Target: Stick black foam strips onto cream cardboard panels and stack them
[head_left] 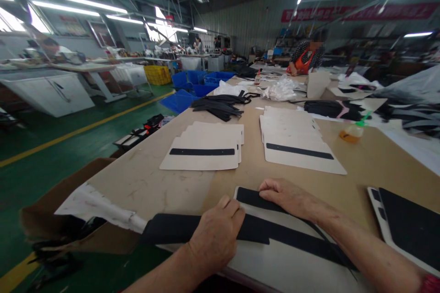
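At the near table edge lies a pale board (268, 261) with black strips across it. My left hand (218, 231) is closed on a loose black fabric strip (175, 228), which sticks out to the left past the board. Its fingertips are curled under and partly hidden. Farther up, my right hand (283, 196) has its fingers bent and pressed together on the black strip (254, 198) along the board's far edge. Beneath my right forearm runs a thin dark strip (321, 233). At the right, another pale board carries a large black panel (412, 224).
Two overlapping stacks of pale boards, a left stack (202, 158) and a right stack (302, 155), lie ahead. Beyond are black straps (220, 106) and a bottle of amber liquid (351, 133). A cardboard box (79, 178) stands left of the table. A co-worker (305, 57) is at the far end.
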Motion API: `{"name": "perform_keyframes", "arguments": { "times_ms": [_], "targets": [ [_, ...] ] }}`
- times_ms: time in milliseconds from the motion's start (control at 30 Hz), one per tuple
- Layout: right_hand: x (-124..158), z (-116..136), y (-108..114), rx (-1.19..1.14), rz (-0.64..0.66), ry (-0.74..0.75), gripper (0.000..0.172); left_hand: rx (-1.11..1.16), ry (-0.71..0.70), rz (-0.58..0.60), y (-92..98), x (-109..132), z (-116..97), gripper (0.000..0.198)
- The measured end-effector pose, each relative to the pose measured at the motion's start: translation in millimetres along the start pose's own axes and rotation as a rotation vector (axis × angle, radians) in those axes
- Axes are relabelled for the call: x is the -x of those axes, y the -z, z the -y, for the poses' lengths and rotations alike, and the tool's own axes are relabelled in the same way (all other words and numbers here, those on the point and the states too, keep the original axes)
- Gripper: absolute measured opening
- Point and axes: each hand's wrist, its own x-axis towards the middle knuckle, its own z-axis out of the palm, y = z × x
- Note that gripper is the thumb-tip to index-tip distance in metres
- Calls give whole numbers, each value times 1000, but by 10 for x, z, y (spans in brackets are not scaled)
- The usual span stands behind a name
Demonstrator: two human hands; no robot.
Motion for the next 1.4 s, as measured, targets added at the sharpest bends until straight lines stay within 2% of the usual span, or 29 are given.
{"name": "perform_keyframes", "arguments": {
  "times_ms": [200,433,600,733,867,967,1067,1233,1400],
  "targets": [
    [-55,-7,2,20,46,-38,19,-20,58,-8,-28,-4,-1,44],
    [-88,19,-2,55,31,-35,19,-58,26,69,9,-43,7,40],
    [-114,-10,20,-39,60,-112,20,-82,33,47,-6,-32,-1,41],
    [112,-206,221,-105,120,-129,38,-111,16,39,-6,-38,3,44],
    [603,-566,495,-158,161,-191,47,-116,6,38,-25,-51,25,46],
    [945,-778,560,-209,75,-233,35,-126,20,44,-62,-53,46,53],
    [1133,-882,454,-284,-48,-315,23,-157,28,46,-89,-55,63,60],
    [1204,-952,187,-306,-276,-438,24,-204,36,55,-85,-62,77,62],
    [1213,-980,121,-173,-410,-459,21,-216,39,36,-118,-62,113,64]
  ]
}}
